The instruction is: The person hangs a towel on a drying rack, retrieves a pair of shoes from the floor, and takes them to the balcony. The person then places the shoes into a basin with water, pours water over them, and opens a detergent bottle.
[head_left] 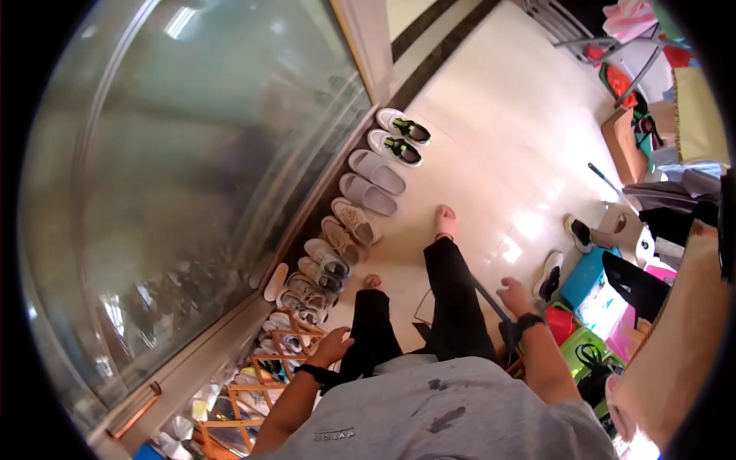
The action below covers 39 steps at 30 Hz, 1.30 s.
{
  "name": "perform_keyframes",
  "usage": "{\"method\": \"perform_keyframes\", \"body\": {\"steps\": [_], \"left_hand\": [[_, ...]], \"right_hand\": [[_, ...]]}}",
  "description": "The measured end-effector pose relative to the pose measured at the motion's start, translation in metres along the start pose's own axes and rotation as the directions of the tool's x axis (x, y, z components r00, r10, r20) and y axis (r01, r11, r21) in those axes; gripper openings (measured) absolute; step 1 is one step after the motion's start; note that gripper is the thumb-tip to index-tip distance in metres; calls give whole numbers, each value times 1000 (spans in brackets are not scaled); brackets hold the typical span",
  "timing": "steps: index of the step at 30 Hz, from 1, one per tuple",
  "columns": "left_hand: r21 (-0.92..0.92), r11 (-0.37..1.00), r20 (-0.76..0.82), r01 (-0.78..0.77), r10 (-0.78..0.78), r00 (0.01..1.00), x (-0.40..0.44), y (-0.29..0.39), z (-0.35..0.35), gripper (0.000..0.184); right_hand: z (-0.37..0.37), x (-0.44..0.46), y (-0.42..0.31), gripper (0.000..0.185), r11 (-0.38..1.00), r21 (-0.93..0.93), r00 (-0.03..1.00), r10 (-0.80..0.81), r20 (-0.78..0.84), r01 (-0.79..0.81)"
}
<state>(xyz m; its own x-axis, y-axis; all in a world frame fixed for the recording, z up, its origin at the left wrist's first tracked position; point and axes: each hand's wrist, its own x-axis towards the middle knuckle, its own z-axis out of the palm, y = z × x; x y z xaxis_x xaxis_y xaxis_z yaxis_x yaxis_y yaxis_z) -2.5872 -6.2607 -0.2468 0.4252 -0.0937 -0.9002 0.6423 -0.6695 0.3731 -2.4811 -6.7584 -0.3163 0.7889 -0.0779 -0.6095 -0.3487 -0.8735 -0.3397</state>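
I had the glass door (201,180) along my left, its sill making a hard edge. The pale floor (487,130) offered open room straight ahead. The row of shoes (353,218) lay ahead and left of the hands, its long axis following the door from well forward back toward the left hand (330,347), the nearer one; most shoes pointed across that line. A wooden rack (268,357) crowded just beside that hand, while a blue box (581,284) bounded the right. The left hand hung half-curled; I couldn't tell whether it held anything. The right hand (517,297), fingers loosely parted, showed nothing in its grasp.
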Motion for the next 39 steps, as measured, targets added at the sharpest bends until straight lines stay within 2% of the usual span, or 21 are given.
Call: {"method": "perform_keyframes", "body": {"steps": [2, 3, 4, 6, 12, 14, 16, 18, 19, 22, 24, 26, 27, 28, 30, 32, 34, 35, 36, 38, 39], "left_hand": [[30, 997, -76, -76, 78, 994, 11, 50, 3, 46], [28, 991, -68, -132, 134, 989, 28, 55, 12, 53], [26, 993, -55, -118, 119, 991, 37, 70, 15, 53], [227, 948, -123, -224, 256, 959, 62, 102, 22, 55], [213, 924, 49, -318, 315, 948, 127, 154, 46, 58], [470, 825, 121, -314, 292, 949, 143, 179, 37, 58], [449, 851, 58, -272, 277, 959, 155, 173, 37, 51], [340, 879, 56, -335, 336, 940, 165, 167, 30, 46], [312, 894, 8, -321, 335, 942, 167, 164, 30, 41], [234, 924, 39, -302, 301, 953, 169, 158, 24, 40], [200, 939, 38, -279, 277, 960, 172, 157, 19, 39], [165, 951, 53, -262, 257, 965, 173, 155, 16, 36], [140, 959, 28, -248, 246, 969, 174, 154, 17, 33], [136, 962, 25, -236, 235, 972, 175, 153, 16, 33], [136, 964, 26, -227, 226, 974, 176, 153, 14, 31], [135, 965, 33, -225, 222, 974, 176, 154, 13, 30], [140, 959, 53, -246, 241, 969, 176, 154, 12, 29], [148, 958, 43, -245, 241, 970, 177, 155, 14, 29], [157, 956, 36, -247, 244, 969, 178, 157, 16, 28], [163, 951, 42, -261, 258, 965, 179, 160, 19, 28], [168, 953, 30, -252, 250, 968, 179, 163, 20, 28]], "right_hand": [[-33, 40, -20, 37, 998, -22, 992, 58, 110, -56], [-36, 67, -17, 37, 999, -43, 995, 31, 97, -27], [-38, 88, -16, 38, 998, -68, 996, 8, 93, -2], [-47, 135, -27, 39, 999, -49, 994, -14, 112, 20], [-33, 261, -108, 47, 968, 6, 966, -253, 54, 253], [-10, 306, -136, 50, 942, 9, 941, -336, 28, 336], [15, 346, -166, 57, 943, 32, 934, -334, 124, 332], [50, 389, -188, 67, 893, 7, 893, -449, 43, 449], [66, 409, -198, 67, 894, 13, 892, -449, 52, 449], [112, 461, -218, 74, 904, -161, 915, -404, -15, 397], [137, 492, -225, 73, 888, -283, 923, -385, -20, 364], [146, 512, -243, 64, 821, -480, 944, -326, 49, 308], [155, 522, -246, 49, 826, -469, 938, -347, 16, 313], [162, 532, -250, 32, 769, -571, 952, -298, 74, 285], [170, 539, -245, 24, 825, -478, 954, -260, 150, 300], [171, 539, -237, 22, 822, -474, 949, -281, 147, 316], [152, 520, -236, 21, 974, -157, 986, -164, 10, 164], [138, 503, -232, 21, 990, 77, 991, -108, -84, 115], [177, 527, -177, 20, 914, 342, 974, -188, -123, 219], [130, 490, -184, 19, 743, 650, 987, -130, -92, 158], [112, 477, -184, 18, 708, 697, 994, -76, -84, 113]]}}
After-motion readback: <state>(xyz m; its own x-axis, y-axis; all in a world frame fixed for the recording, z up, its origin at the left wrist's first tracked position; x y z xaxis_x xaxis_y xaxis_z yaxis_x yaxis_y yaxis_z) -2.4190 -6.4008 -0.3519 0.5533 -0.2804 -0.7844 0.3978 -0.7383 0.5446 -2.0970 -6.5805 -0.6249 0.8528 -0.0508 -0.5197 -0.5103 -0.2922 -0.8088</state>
